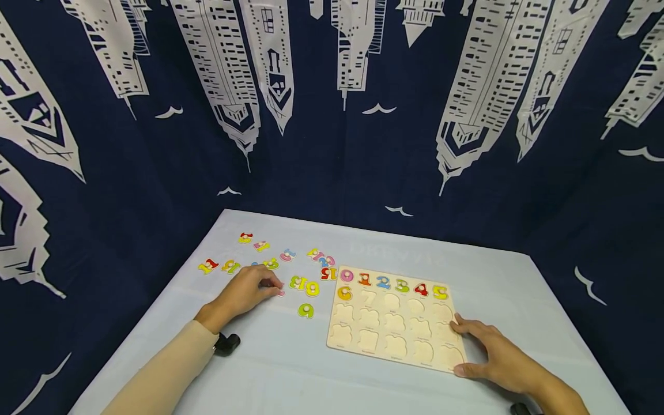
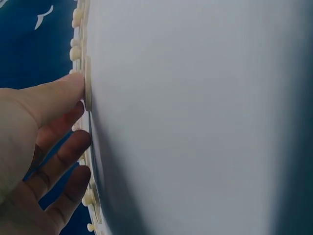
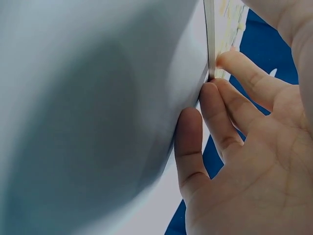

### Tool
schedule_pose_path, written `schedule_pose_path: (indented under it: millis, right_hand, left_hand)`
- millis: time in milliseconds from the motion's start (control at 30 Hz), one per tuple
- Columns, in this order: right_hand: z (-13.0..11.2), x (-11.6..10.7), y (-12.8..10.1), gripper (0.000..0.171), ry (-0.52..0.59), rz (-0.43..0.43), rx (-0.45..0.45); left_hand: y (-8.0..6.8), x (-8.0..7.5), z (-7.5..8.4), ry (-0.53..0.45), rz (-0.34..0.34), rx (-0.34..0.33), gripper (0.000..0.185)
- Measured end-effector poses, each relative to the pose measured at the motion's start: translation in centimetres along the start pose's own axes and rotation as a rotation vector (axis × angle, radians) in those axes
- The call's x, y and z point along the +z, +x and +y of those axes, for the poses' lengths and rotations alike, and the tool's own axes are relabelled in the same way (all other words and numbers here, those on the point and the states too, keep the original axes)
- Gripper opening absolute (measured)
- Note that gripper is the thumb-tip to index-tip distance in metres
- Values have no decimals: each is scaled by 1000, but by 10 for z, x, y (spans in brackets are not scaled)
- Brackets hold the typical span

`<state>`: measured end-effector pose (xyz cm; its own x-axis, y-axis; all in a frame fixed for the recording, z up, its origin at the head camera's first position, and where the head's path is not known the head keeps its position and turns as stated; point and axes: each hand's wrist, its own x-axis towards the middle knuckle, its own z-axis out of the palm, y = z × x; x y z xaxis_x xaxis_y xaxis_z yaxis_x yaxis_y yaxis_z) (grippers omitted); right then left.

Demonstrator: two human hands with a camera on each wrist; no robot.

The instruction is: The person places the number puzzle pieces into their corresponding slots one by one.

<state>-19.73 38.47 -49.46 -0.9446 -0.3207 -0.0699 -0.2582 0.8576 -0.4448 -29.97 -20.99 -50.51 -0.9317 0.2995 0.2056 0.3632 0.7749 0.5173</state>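
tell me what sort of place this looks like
Probably an indoor tabletop activity spot: a white table, a navy skyline-print cloth around it, and a wooden number puzzle board on top.

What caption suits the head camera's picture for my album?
A person's left-hand grip pinches a pink piece beside loose numbers, while the right-hand grip touches a partly filled number board.

Cloth-walled booth: skyline-print fabric (image 1: 342,161) behind table (image 1: 290,369)
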Motion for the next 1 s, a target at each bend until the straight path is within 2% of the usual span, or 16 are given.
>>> schedule_pose_path:
  millis: [100, 233, 467, 600, 800, 1000]
  right_hand:
    - [0, 0, 0, 96, -5, 4, -2]
    - [0, -1, 1, 97, 6, 7, -1]
    - [1, -2, 0, 97, 28, 14, -6]
    - [2, -1, 0, 97, 41, 14, -7]
    - [2, 1, -1, 97, 58, 15, 1]
    - [4, 4, -3, 95, 90, 33, -20]
  left_hand:
    - [0, -2, -2, -20, -8, 44, 17]
    - [0, -6, -1, -61, -18, 60, 19]
    - [-1, -4, 4, -32, -2, -25, 18]
    - [0, -2, 9, -38, 10, -39, 12]
    - [5, 1, 23, -64, 38, 19, 12]
    - [18, 11, 49, -86, 33, 56, 13]
